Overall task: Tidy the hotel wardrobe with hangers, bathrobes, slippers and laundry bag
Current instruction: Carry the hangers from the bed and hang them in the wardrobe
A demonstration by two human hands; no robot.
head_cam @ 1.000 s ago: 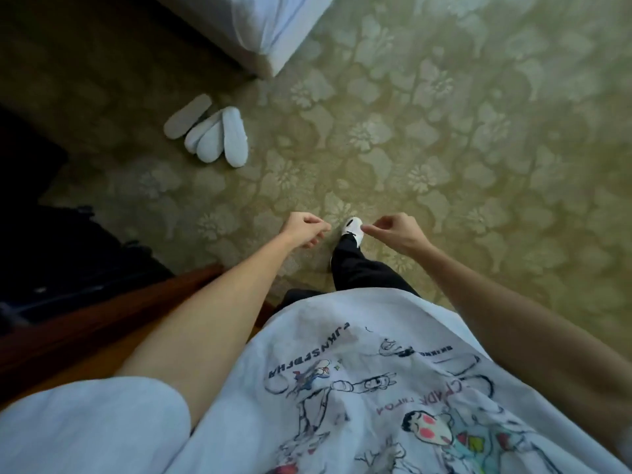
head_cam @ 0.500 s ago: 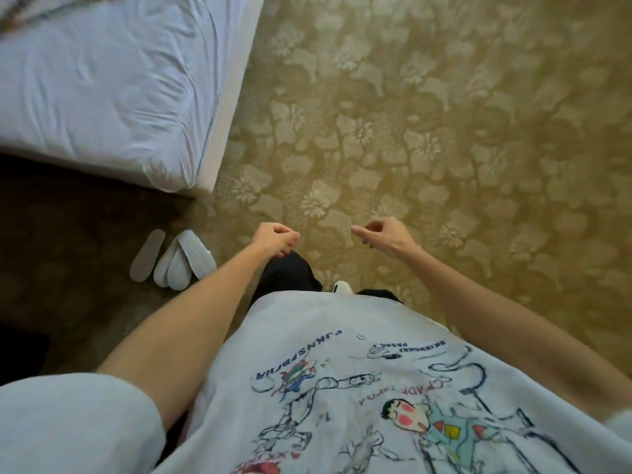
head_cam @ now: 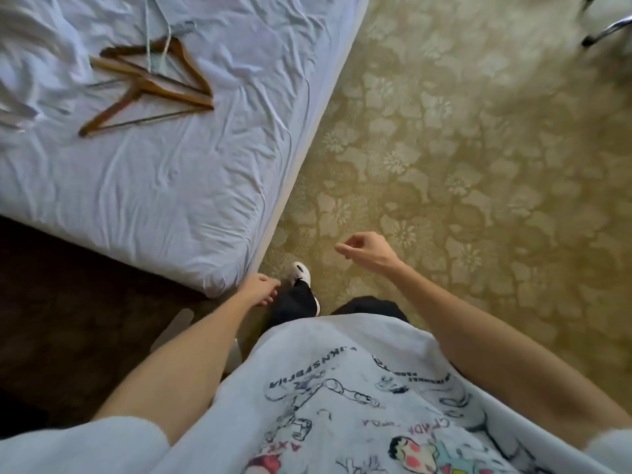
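Observation:
Several brown wooden hangers [head_cam: 150, 83] lie in a loose pile on the white bed sheet [head_cam: 164, 186] at the upper left. A white slipper [head_cam: 176, 328] shows partly on the dark floor, behind my left forearm. My left hand [head_cam: 258, 289] hangs by the bed's near corner, fingers curled, holding nothing. My right hand [head_cam: 367, 251] is raised over the carpet to the right of the bed, fingers loosely curled and empty. No bathrobe or laundry bag is in sight.
The bed fills the upper left, its corner [head_cam: 222, 285] just ahead of my left hand. Patterned gold carpet [head_cam: 478, 165] spreads to the right. A metal chair leg [head_cam: 608, 29] stands at the top right. My shoe [head_cam: 301, 271] steps forward beside the bed.
The view has swung up and along the bed, so the hangers have come into sight and the slippers have slid under my left arm. My hands have drifted apart, still empty.

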